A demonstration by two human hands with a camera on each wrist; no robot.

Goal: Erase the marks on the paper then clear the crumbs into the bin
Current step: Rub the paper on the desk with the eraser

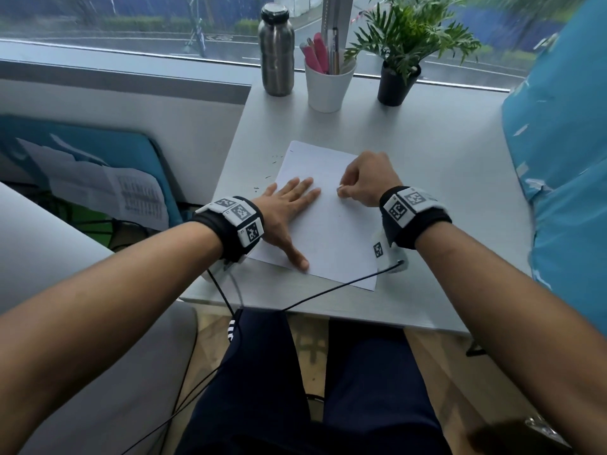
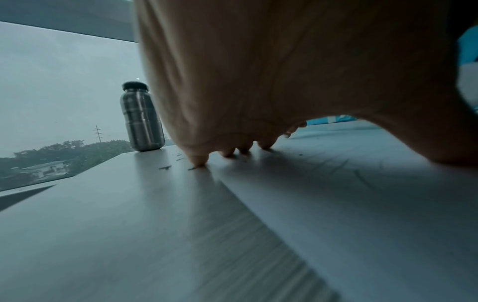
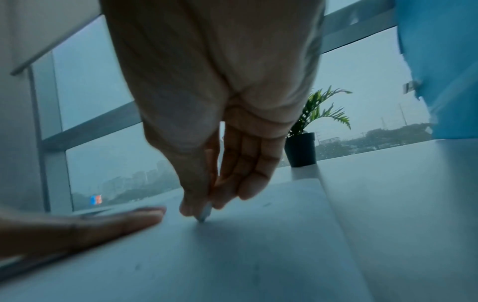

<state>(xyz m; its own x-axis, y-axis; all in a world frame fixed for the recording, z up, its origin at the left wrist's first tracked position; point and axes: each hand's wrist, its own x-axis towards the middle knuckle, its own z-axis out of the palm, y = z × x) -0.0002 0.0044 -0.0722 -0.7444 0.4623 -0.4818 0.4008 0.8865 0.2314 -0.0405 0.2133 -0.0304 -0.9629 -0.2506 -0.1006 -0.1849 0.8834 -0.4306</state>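
A white sheet of paper (image 1: 331,231) lies on the grey table (image 1: 443,178). My left hand (image 1: 289,201) lies flat on the paper's left side, fingers straight, pressing it down. My right hand (image 1: 364,182) pinches a small pale eraser (image 3: 205,212) between thumb and fingers, its tip touching the paper (image 3: 258,255). Dark eraser crumbs (image 1: 274,162) are scattered on the table beyond the paper's left edge. In the left wrist view the crumbs (image 2: 165,168) lie near my fingertips (image 2: 199,161). No bin is in view.
A steel bottle (image 1: 276,50), a white cup of pens (image 1: 328,83) and a potted plant (image 1: 399,80) stand at the table's far edge by the window. A blue panel (image 1: 558,175) rises on the right. Cables (image 1: 328,290) cross the near table edge.
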